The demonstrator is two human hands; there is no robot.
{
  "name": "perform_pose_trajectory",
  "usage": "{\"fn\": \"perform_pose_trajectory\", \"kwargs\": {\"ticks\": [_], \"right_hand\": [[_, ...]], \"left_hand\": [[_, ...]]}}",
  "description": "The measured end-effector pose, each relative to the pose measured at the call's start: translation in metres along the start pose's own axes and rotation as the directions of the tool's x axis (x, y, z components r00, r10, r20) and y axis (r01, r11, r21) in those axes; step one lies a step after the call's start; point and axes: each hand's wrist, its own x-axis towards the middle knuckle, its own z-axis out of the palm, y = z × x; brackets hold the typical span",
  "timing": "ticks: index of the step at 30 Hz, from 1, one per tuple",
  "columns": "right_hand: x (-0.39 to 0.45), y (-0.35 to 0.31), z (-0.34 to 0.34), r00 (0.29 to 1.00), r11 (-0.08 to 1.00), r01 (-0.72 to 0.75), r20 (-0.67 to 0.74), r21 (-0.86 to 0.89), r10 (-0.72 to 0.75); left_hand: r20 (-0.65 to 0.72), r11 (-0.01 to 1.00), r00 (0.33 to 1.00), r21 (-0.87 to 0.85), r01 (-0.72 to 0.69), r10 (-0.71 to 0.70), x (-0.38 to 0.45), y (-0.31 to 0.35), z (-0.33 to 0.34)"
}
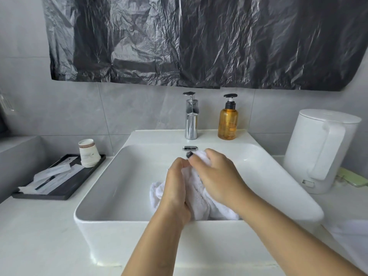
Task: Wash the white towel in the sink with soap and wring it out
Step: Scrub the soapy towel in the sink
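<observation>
The white towel [196,196] is bunched up inside the white rectangular sink [129,176], lifted off the basin floor between both hands. My left hand [175,188] grips the towel from the left side, fingers curled around the cloth. My right hand [217,176] holds the upper part of the towel from the right, fingers wrapped over it near the overflow slot. An amber soap bottle [228,124] with a black pump stands on the sink's back ledge, right of the chrome tap [191,120]. No water runs from the tap.
A black tray [65,188] with wrapped toiletries and stacked paper cups [88,153] lies on the counter to the left. A white kettle [320,148] stands at the right, a green item [352,179] behind it. Black plastic sheeting [199,40] covers the wall above.
</observation>
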Motion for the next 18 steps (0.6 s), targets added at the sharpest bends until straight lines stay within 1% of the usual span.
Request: {"fn": "perform_pose_trajectory", "kwargs": {"ticks": [1,2,3,6,8,9,11,13,14,15,16,18], "right_hand": [[0.001,0.002,0.004,0.995,0.986,0.069,-0.057,-0.152,-0.078],[0.004,0.004,0.006,0.988,0.967,0.103,-0.091,-0.233,-0.127],[0.011,0.007,0.006,0.986,0.957,0.106,-0.099,-0.27,-0.137],[0.032,0.007,-0.001,0.995,0.966,0.049,-0.075,-0.254,-0.07],[0.032,0.004,0.0,0.993,0.973,0.056,-0.09,-0.224,-0.078],[0.025,-0.001,0.002,0.992,0.97,0.068,-0.091,-0.232,-0.091],[0.007,-0.009,0.007,0.984,0.938,0.13,-0.076,-0.321,-0.163],[-0.002,-0.014,0.01,0.961,0.884,0.211,-0.079,-0.417,-0.266],[0.0,-0.014,0.009,0.956,0.875,0.215,-0.088,-0.433,-0.279],[0.007,-0.013,0.007,0.964,0.89,0.19,-0.092,-0.415,-0.249],[0.017,-0.009,0.005,0.978,0.917,0.14,-0.092,-0.373,-0.186],[0.037,-0.001,-0.002,0.996,0.965,0.013,-0.078,-0.262,-0.035]], "left_hand": [[0.014,1.0,1.0,0.0,-0.016,0.016,-0.002,0.0,0.002],[-0.005,0.998,0.998,0.009,-0.063,0.063,-0.003,0.0,0.003],[-0.033,0.994,0.994,0.024,-0.106,0.107,-0.003,0.0,0.004],[-0.116,0.963,0.965,0.162,-0.214,0.234,-0.003,0.0,0.01],[-0.165,0.944,0.941,0.206,-0.259,0.294,0.003,0.004,0.011],[-0.193,0.94,0.93,0.199,-0.276,0.314,0.009,0.007,0.009],[-0.23,0.941,0.914,0.145,-0.307,0.334,0.02,0.013,0.006],[-0.229,0.951,0.924,0.091,-0.294,0.307,0.024,0.014,0.007],[-0.208,0.957,0.935,0.089,-0.275,0.288,0.024,0.013,0.009],[-0.206,0.957,0.936,0.118,-0.265,0.285,0.024,0.009,0.012],[-0.205,0.953,0.935,0.145,-0.265,0.291,0.023,0.006,0.015],[-0.164,0.966,0.957,0.137,-0.22,0.241,0.018,0.001,0.021]]}}
